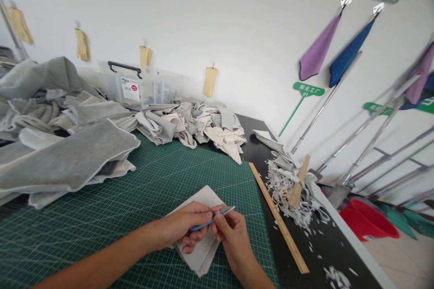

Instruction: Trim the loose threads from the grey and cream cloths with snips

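Observation:
A small tool with a blue handle and a pointed metal blade (226,210) is in front of me, tilted up to the right. My left hand (195,226) is closed around its blue handle. My right hand (232,235) pinches the tool where handle and blade meet; its fingertips are partly hidden. Whether the tool is a cutter or thread snips cannot be made out. Under both hands lies a stack of light grey cloth pieces (198,263), resting on the green cutting mat (159,176).
Grey and white cloths (68,158) are heaped at left, with another pile (190,122) at the back beside a clear plastic bin (149,86). A wooden ruler (278,216) borders the mat's right side. Past it lie cloth scraps (301,207). A red bucket (368,219) stands on the floor.

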### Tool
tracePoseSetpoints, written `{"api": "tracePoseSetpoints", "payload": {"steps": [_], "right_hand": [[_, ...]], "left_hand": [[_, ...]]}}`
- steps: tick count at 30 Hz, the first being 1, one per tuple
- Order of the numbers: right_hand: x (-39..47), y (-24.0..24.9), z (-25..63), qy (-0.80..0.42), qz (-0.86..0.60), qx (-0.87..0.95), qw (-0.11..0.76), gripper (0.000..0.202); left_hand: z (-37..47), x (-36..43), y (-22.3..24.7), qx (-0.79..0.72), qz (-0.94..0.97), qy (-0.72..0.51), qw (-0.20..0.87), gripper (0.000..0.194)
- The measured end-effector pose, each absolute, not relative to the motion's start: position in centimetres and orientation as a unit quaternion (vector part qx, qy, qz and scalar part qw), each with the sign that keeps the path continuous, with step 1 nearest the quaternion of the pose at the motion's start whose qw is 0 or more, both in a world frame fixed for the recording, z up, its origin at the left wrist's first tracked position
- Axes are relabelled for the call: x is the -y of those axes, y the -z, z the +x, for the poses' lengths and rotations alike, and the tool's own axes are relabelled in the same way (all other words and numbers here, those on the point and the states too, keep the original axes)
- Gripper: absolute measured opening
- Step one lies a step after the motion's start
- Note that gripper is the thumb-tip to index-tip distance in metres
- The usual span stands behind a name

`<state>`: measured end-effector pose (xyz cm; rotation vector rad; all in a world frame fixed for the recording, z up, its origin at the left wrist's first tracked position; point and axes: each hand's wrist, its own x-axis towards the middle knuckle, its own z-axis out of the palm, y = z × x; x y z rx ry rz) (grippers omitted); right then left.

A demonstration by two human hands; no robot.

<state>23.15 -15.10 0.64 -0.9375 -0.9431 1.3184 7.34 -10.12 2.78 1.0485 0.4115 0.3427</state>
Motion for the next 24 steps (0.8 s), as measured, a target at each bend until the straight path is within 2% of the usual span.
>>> {"api": "tracePoseSetpoints", "payload": {"steps": [24], "right_hand": [[15.15, -0.50, 23.18, -0.577, -0.388, 0.400, 0.597, 0.027]], "left_hand": [[7.41, 10.19, -2.80, -0.197, 0.490, -0.165, 0.833, 0.031]]}}
